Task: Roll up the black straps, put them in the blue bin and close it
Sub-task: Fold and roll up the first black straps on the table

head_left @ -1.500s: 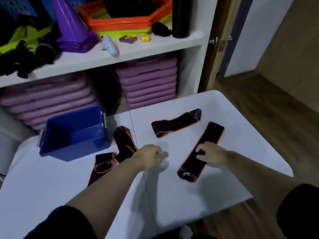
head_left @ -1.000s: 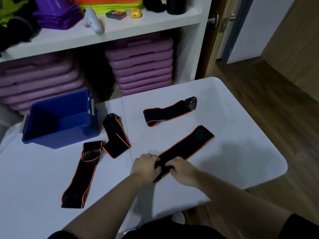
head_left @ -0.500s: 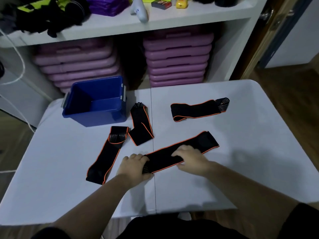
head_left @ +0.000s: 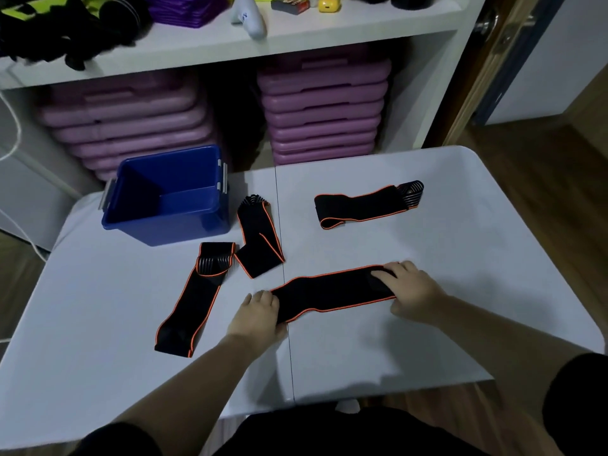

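Observation:
Several black straps with orange edging lie on the white table (head_left: 460,258). One strap (head_left: 329,292) is stretched flat near the front. My left hand (head_left: 258,312) pinches its left end and my right hand (head_left: 409,291) presses on its right end. A long strap (head_left: 194,297) lies at the left, a short one (head_left: 260,241) beside the bin, another (head_left: 362,205) at the back right. The open blue bin (head_left: 171,209) stands empty at the back left; no lid is in view.
Behind the table is a white shelf unit (head_left: 427,93) with stacked purple platforms (head_left: 322,110) below and cones and small items on top. A doorway (head_left: 493,60) and wooden floor lie to the right. The table has a seam down its middle.
My right hand has slid along the front strap to its right end, smoothing it flat. My left hand keeps the left end. The view has shifted slightly.

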